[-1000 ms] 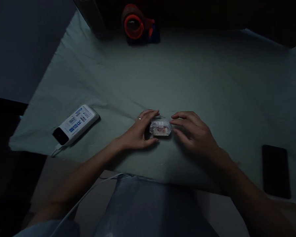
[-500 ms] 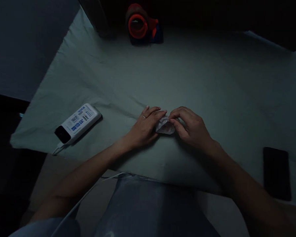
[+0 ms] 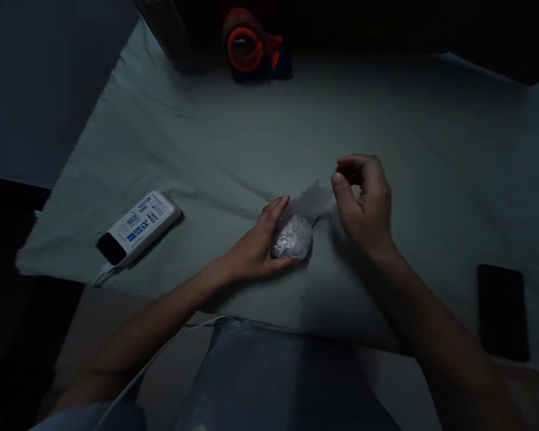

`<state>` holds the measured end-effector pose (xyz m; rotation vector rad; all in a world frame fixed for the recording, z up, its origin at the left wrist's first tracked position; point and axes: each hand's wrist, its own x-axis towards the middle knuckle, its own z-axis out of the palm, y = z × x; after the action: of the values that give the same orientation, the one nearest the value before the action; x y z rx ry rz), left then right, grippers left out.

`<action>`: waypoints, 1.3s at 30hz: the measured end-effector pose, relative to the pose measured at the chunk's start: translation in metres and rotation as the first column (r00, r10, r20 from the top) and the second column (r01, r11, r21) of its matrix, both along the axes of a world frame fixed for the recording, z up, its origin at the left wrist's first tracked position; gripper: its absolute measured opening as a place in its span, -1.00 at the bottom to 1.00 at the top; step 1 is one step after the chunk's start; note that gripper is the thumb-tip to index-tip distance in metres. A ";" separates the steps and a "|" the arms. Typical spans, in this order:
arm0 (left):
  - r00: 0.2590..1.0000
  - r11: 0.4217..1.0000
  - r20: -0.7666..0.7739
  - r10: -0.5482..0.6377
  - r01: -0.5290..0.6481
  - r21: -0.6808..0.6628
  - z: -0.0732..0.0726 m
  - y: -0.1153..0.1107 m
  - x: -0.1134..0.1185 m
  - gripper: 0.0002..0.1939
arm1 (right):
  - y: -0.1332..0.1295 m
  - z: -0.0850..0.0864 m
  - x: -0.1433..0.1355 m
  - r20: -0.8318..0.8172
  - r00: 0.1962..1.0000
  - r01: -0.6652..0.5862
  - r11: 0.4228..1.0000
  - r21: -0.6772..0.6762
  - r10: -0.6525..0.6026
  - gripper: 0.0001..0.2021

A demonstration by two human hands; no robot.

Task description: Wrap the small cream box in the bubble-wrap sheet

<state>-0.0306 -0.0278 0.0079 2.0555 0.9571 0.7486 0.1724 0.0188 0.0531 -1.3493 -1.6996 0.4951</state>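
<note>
A small round bundle in clear, shiny wrap rests on the green cloth, with a loose translucent flap spreading from its upper right. My left hand grips the bundle from the left, fingers above and thumb below it. Up and to the right, my right hand is raised with thumb and fingers curled towards each other. The flap's far end reaches close to its thumb; whether the fingertips pinch it is unclear.
A white power bank with a cable lies at the left. A red tape dispenser stands at the back beside a dark object. A black phone lies at the right on the green cloth.
My right hand has moved up and away from the bundle. The wrap has opened out into a flap, and the round bundle shows. My left hand has shifted slightly and holds its side.
</note>
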 end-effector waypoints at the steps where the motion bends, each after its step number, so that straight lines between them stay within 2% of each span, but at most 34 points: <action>1: 1.000 1.000 0.002 -0.002 0.002 -0.001 0.000 -0.001 -0.002 0.09 | -0.006 0.003 0.000 0.068 0.998 0.005 1.000 0.016 -0.006 -0.84; 2: 1.000 1.000 0.006 0.000 0.000 0.003 0.001 -0.002 -0.004 0.05 | -0.014 0.005 -0.001 0.132 0.991 -0.027 0.999 -0.018 0.029 -0.80; 4: 1.000 0.999 0.008 0.027 -0.028 0.029 0.003 -0.002 -0.005 -0.07 | -0.028 0.006 -0.004 0.239 0.959 -0.113 0.980 -0.166 0.152 -0.65; 6: 0.998 0.994 -0.016 0.065 -0.064 0.091 0.007 -0.001 -0.004 -0.21 | -0.038 0.003 -0.008 0.312 0.919 -0.146 0.942 -0.302 0.243 -0.51; 8: 0.995 0.986 -0.065 0.071 -0.060 0.158 0.012 0.002 -0.002 -0.31 | -0.041 -0.003 -0.008 0.329 0.904 -0.147 0.921 -0.360 0.273 -0.48; 12: 0.989 0.991 -0.137 0.053 -0.035 0.132 0.019 0.005 0.001 -0.49 | -0.037 -0.009 0.004 0.268 0.936 -0.132 0.934 -0.332 0.228 -0.54; 18: 0.965 0.984 -0.194 0.176 -0.177 0.012 0.019 0.002 -0.006 -0.64 | -0.040 -0.016 0.033 0.218 0.966 -0.060 0.941 -0.334 0.139 -0.67; 23: 0.931 0.944 -0.177 0.320 -0.330 -0.024 0.013 0.001 -0.012 -0.64 | -0.045 -0.032 0.046 0.246 0.964 0.006 0.920 -0.391 0.098 -0.66; 27: 0.911 0.923 -0.201 0.360 -0.380 -0.067 0.009 0.005 -0.018 -0.58 | -0.046 -0.039 0.050 0.285 0.954 0.040 0.906 -0.421 0.091 -0.66; 30: 0.930 0.935 -0.168 0.327 -0.345 -0.088 0.011 0.009 -0.023 -0.57 | -0.046 -0.042 0.050 0.284 0.958 0.057 0.938 -0.341 0.044 -0.81; 33: 0.971 0.978 -0.142 0.193 -0.202 -0.052 0.017 0.017 -0.023 -0.63 | -0.044 -0.041 0.045 0.288 0.955 -0.031 0.991 -0.130 0.068 -0.96; 35: 0.980 0.994 -0.180 0.089 -0.099 -0.047 0.023 0.024 -0.019 -0.63 | -0.041 -0.040 0.041 0.323 0.939 -0.106 0.993 -0.047 0.116 -0.94; 37: 0.972 0.996 -0.234 0.010 -0.029 -0.079 0.029 0.030 -0.014 -0.60 | -0.037 -0.038 0.037 0.370 0.918 -0.130 0.989 -0.065 0.145 -0.82; 39: 0.961 0.995 -0.277 -0.012 -0.015 -0.098 0.032 0.034 -0.009 -0.53 | -0.033 -0.038 0.034 0.408 0.901 -0.106 0.987 -0.120 0.147 -0.68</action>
<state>-0.0395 0.0060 0.0399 2.1071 1.1264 0.4090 0.2068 -0.0146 0.0154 -1.4961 -2.1468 0.3815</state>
